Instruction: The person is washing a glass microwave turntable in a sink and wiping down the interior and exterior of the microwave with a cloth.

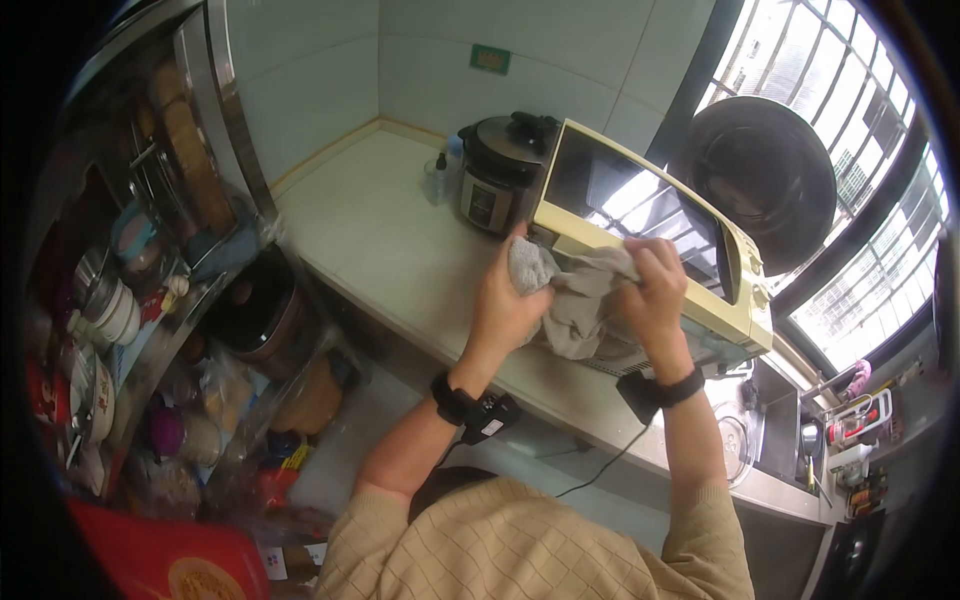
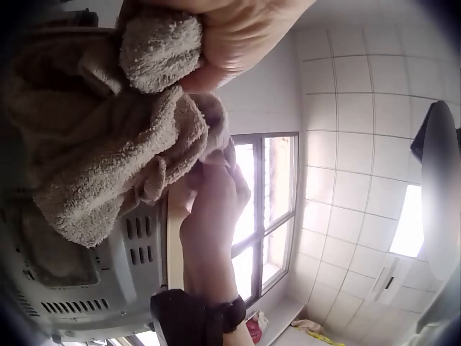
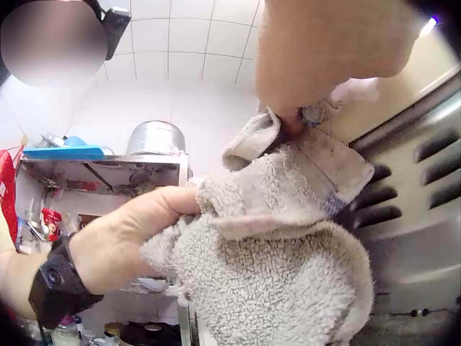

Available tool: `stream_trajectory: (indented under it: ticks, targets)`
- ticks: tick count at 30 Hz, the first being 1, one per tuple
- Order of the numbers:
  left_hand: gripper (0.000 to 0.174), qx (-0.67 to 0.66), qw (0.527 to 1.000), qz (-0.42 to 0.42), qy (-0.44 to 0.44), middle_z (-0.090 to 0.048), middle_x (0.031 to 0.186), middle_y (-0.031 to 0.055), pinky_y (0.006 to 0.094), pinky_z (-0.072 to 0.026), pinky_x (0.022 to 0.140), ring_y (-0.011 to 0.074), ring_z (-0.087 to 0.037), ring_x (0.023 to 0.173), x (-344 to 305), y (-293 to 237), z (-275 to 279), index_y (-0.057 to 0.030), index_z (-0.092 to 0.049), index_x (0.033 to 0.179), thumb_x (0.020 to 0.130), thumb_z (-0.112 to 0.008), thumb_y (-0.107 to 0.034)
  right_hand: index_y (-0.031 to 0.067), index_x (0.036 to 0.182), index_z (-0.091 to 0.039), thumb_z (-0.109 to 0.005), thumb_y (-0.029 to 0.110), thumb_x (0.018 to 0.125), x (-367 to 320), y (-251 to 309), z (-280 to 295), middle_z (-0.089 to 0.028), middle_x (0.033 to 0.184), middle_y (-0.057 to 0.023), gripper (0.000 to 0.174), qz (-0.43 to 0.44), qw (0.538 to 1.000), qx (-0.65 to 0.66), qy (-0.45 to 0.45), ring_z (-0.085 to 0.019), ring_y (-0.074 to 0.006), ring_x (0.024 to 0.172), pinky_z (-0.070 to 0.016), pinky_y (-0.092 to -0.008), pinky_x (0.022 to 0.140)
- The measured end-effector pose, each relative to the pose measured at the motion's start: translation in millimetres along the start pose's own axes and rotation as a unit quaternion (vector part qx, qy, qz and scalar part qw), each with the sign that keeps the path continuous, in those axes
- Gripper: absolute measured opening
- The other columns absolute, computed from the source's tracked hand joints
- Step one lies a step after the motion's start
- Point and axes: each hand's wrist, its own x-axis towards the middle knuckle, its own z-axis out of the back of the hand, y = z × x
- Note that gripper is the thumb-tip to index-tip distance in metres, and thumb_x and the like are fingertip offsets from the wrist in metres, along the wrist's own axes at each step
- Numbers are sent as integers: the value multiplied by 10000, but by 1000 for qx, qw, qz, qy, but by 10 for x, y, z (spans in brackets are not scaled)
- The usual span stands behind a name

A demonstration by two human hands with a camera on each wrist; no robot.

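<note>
A crumpled grey-beige cloth (image 1: 575,318) hangs between both hands in front of the cream microwave (image 1: 590,238). The left hand (image 1: 503,305) grips one bunched end near the microwave's left corner; the right hand (image 1: 655,295) pinches the other end by its lower front edge. In the left wrist view the terry cloth (image 2: 122,166) drapes from the left hand (image 2: 248,36), with the right hand (image 2: 209,216) beyond it. The right wrist view has the cloth (image 3: 274,274) close up beside the vented metal side (image 3: 425,252), the left hand (image 3: 130,231) holding it and the right hand (image 3: 331,50) above.
Behind the microwave's left end stands a pressure cooker (image 1: 500,170), with small bottles (image 1: 437,180) beside it on the counter (image 1: 370,225). A large black pan (image 1: 755,180) leans by the window. The sink (image 1: 775,410) lies right; crowded shelves (image 1: 130,330) stand left.
</note>
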Motion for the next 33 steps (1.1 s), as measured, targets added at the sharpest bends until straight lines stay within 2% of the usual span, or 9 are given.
stream_trajectory:
  ticks: [2,5,8,12,17,23,25,27,33]
  targets:
    - [660,32,999,-20,-9,-534,1151,199,334,-414,895,284,-532,1072,-6,39,-2,5,-390,1274,646,-592,-26,2,738,-540,-565,50,634,41,-93,121,-502,702,-125,117,-158,986,20,55,-513,-315,679,-413,-393,609]
    - [664,21,1000,-6,-4,-523,1171,201,336,-409,904,292,-522,1088,-8,6,-18,8,-388,1270,640,-596,-25,20,748,-550,-562,77,668,315,-35,6,-518,726,-122,98,-172,972,-70,142,-530,-326,719,-420,-395,627]
    - [686,88,989,-104,-58,-575,1087,124,276,-414,873,163,-548,1001,2,92,-71,-8,-389,1294,645,-613,-18,36,760,-525,-570,109,687,491,199,-333,-532,755,-116,112,-119,981,-75,131,-549,-311,800,-444,-402,668]
    - [676,51,993,-95,-43,-566,1122,128,287,-413,888,167,-542,1033,17,64,-54,-19,-399,1290,649,-612,-17,52,779,-527,-582,110,675,540,196,-453,-553,774,-96,132,-87,978,-124,146,-567,-282,818,-463,-393,674]
    - [691,17,999,-39,-1,-591,1015,93,261,-418,843,143,-554,940,-17,121,29,-12,-393,1297,643,-617,-27,67,730,-543,-607,112,643,230,-177,109,-572,749,-83,116,-101,957,-210,172,-581,-278,751,-473,-389,624]
    - [657,-7,1000,-27,7,-578,1066,117,274,-416,862,172,-550,986,-22,38,41,-1,-406,1279,656,-614,-27,49,727,-526,-528,48,690,441,56,-312,-557,718,-107,36,-24,984,-140,106,-577,-299,726,-471,-389,602]
    - [635,-41,999,-14,13,-568,1118,162,299,-415,886,218,-551,1042,-11,28,51,3,-420,1261,658,-614,-32,32,754,-536,-534,57,703,581,250,-524,-567,757,-123,58,-54,987,-96,120,-572,-316,779,-468,-405,646]
    - [622,-71,997,32,3,-579,1106,118,291,-417,881,170,-541,1040,6,4,88,10,-424,1260,668,-615,-24,28,744,-535,-539,65,692,589,290,-453,-578,787,-130,64,-80,981,-72,160,-573,-323,778,-463,-417,654]
    - [659,-96,995,18,18,-569,1063,80,261,-418,848,136,-538,963,-30,45,92,23,-389,1290,664,-592,-6,31,731,-547,-573,105,633,34,-388,274,-569,740,-137,126,-156,962,-150,167,-578,-330,734,-459,-406,637]
